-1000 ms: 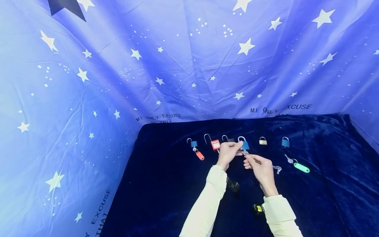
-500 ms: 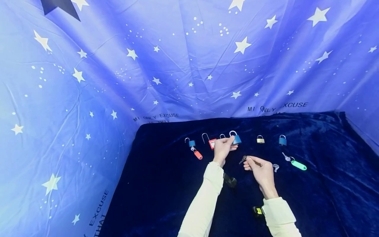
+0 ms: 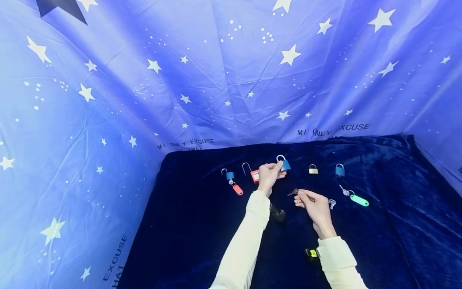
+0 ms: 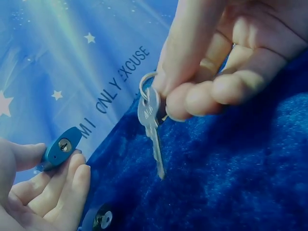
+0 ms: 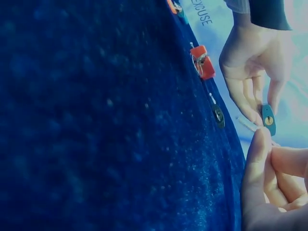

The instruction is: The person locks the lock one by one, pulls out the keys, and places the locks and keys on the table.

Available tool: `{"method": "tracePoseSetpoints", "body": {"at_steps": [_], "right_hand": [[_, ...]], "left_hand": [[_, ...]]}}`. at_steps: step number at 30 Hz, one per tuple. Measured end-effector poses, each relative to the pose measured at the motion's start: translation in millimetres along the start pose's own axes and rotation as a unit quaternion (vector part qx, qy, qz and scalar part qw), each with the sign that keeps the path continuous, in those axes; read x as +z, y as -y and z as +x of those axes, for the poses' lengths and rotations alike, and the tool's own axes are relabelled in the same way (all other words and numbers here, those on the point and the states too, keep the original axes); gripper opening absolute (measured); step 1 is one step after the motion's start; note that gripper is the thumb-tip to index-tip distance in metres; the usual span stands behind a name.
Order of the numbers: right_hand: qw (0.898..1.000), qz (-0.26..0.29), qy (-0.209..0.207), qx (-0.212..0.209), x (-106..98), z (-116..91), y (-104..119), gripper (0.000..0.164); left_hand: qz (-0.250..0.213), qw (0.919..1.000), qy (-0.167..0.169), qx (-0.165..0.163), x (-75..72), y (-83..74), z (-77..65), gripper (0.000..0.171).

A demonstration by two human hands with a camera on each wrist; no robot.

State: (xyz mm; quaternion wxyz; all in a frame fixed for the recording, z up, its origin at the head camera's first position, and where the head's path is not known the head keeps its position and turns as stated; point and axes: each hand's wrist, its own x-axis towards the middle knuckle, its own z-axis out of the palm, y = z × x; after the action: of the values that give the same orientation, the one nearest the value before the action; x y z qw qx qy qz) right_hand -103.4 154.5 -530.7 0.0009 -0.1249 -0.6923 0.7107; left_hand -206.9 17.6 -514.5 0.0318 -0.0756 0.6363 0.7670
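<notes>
My left hand (image 3: 268,176) grips a blue padlock (image 3: 285,165) by its body, the silver shackle pointing away from me. In the left wrist view the lock's bottom faces the camera, with the keyhole (image 4: 64,145) showing. Nearer to me and to the right, my right hand (image 3: 315,204) pinches a silver key (image 4: 155,134) at its head. A metal ring (image 4: 146,84) runs through that key, whose blade points down, apart from the lock. A dark padlock (image 5: 218,115) lies below the left hand, covered by it in the head view.
Left on the dark blue cloth (image 3: 187,241) lie an open blue padlock (image 3: 230,175) with a red-tagged key (image 3: 237,190) and an open red padlock (image 3: 254,175). Right are a brass padlock (image 3: 313,170), another blue padlock (image 3: 340,170), a green-tagged key (image 3: 359,200) and keys (image 3: 332,203) beside the right hand.
The key was at the bottom of the blue padlock and is now apart from it. My left hand has carried the padlock left and farther away; the right hand keeps its pinch on the key.
</notes>
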Motion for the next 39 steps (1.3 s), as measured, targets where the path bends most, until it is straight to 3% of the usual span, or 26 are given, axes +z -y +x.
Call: {"method": "tracePoseSetpoints", "body": {"at_steps": [9,17,21,27,30,39], "right_hand": [[0.997,-0.077,0.004,-0.004,-7,3,-4,0.034],[0.988,-0.15,0.019,0.022,-10,-1,-1,0.03],[0.984,-0.175,0.027,0.006,-12,-2,-2,0.025],[0.977,-0.212,0.036,-0.007,-13,-1,-2,0.022],[0.969,-0.243,0.035,-0.014,-12,-2,0,0.021],[0.939,-0.341,0.013,-0.044,-10,-7,6,0.017]], "left_hand": [[0.039,0.9987,0.014,-0.029,10.2,1.3,17.4,0.024],[0.124,0.9917,0.015,-0.031,20.8,-0.3,22.8,0.021],[0.214,0.9767,0.008,-0.016,26.6,-1.7,25.7,0.02],[0.356,0.9345,-0.004,-0.006,30.7,-3.8,26.9,0.02],[0.392,0.9199,-0.006,-0.012,31.9,-4.2,28.2,0.02],[0.402,0.9156,0.007,-0.017,30.5,-4.2,30.8,0.015]]}}
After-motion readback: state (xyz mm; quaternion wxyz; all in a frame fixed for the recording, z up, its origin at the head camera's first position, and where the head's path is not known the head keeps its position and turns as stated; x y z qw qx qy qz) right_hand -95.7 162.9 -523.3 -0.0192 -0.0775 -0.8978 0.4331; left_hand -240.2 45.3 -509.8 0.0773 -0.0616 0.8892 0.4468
